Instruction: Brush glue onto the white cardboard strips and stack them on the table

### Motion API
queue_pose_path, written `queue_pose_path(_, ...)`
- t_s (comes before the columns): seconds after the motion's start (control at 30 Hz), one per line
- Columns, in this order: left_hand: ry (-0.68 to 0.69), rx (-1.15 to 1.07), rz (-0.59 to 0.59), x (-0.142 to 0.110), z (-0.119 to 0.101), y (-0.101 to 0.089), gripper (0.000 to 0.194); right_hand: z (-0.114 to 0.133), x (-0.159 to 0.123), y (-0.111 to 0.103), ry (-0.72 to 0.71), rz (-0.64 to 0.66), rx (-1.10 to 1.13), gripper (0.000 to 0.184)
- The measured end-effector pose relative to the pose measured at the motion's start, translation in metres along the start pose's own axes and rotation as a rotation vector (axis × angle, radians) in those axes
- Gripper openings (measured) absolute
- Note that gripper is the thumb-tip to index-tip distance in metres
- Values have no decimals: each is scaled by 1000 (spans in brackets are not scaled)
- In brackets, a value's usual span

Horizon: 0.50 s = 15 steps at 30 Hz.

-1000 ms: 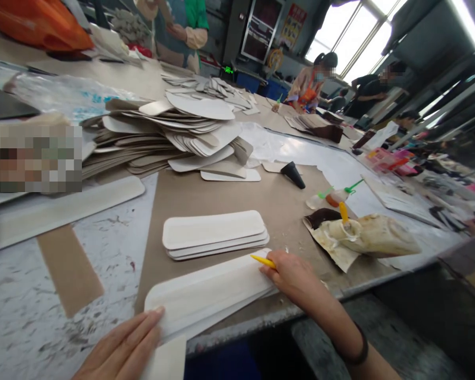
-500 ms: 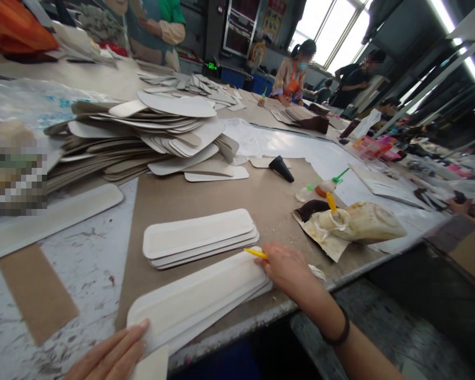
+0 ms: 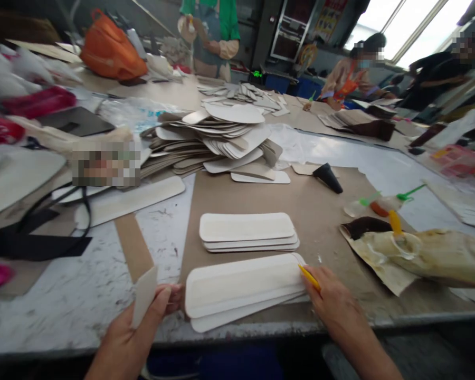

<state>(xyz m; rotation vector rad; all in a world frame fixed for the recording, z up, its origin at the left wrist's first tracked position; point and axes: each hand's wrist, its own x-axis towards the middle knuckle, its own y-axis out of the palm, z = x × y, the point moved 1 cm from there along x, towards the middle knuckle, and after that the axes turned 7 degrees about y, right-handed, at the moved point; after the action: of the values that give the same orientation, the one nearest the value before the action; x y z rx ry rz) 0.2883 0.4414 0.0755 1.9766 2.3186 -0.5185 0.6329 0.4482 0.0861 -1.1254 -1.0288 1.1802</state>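
A near stack of long white rounded pieces (image 3: 241, 287) lies at the table's front edge on brown paper (image 3: 277, 203). My right hand (image 3: 334, 303) rests at its right end, closed on a thin yellow tool (image 3: 309, 277) whose tip touches the top piece. My left hand (image 3: 138, 324) is at the stack's left end, thumb and fingers closed on a small white piece (image 3: 144, 295) held upright. A second stack of the same white pieces (image 3: 247, 232) lies just behind.
A big heap of cut white and beige pieces (image 3: 217, 140) fills the middle. A black cone (image 3: 328, 177), glue bottles (image 3: 380, 203) and a glue-smeared bag (image 3: 427, 253) lie right. Black straps (image 3: 43, 232) lie left. Other people work at the far side.
The view swung left and straightened. My left hand lifted off the near stack's end and now holds the small white piece upright; my right hand stays at the right end with the yellow tool.
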Motion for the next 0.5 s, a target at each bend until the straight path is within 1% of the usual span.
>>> queue_pose_path(0.03,-38,-36,33,0,-7,1,38,-3,1,4,-16,-32,14,29)
queue_pose_path(0.07,-44,-42,37,1,-14,2,42,-6,1,7,-25,-64,29,30)
queue_pose_path(0.13,-14,-7,98,4,-24,4,46,-8,1,10,-30,-118,52,33)
queue_pose_path(0.2,21,43,154,8,-29,5,46,-6,0,9,-32,-136,62,33)
queue_pose_path(0.27,26,80,168,11,-32,7,45,-2,-2,7,-26,-124,73,34)
queue_pose_path(0.33,3,94,158,12,-32,9,44,1,-2,4,-13,-96,100,36)
queue_pose_path(0.5,4,66,139,12,-24,11,43,5,-1,-1,27,-16,170,36)
